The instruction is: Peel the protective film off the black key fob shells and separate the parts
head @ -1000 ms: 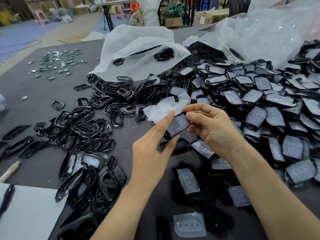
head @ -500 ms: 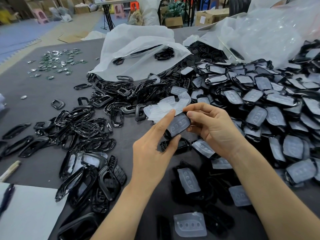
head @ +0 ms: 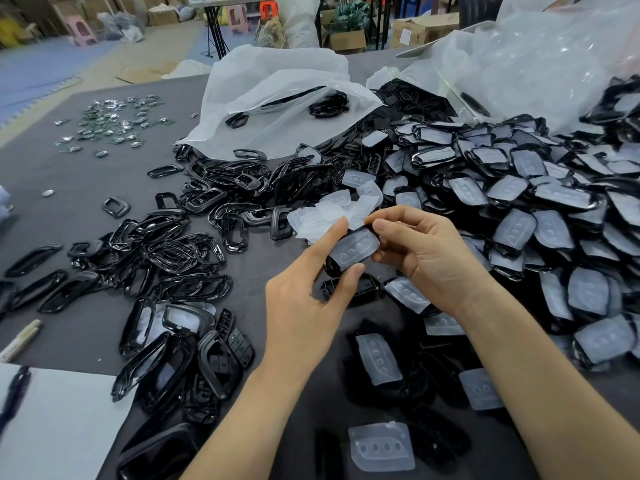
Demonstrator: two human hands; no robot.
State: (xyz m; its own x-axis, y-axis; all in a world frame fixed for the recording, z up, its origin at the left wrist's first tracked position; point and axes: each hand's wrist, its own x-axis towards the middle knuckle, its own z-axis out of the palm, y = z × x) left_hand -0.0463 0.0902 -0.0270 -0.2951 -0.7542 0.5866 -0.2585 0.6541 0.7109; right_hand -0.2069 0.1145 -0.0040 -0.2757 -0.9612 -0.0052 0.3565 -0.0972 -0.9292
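A black key fob shell (head: 353, 249) with a cloudy translucent cover on its face is held above the table's middle. My left hand (head: 308, 303) pinches its left end between forefinger and thumb. My right hand (head: 422, 254) grips its right end, forefinger curled over the top edge. Behind the hands lies a small heap of peeled translucent pieces (head: 332, 213). To the right spreads a large pile of covered shells (head: 519, 209). Bare black frames (head: 180, 251) are scattered to the left.
The table has a dark grey cloth (head: 52, 188). White plastic bags (head: 277, 98) lie at the back. Small metal parts (head: 114, 123) sit far left. A white sheet (head: 52, 424) with a pen (head: 14, 393) lies at the near left. Loose translucent covers (head: 381, 448) rest near me.
Both hands stay on the same shell; it has tilted only slightly, and the fingers have shifted a little along its edges.
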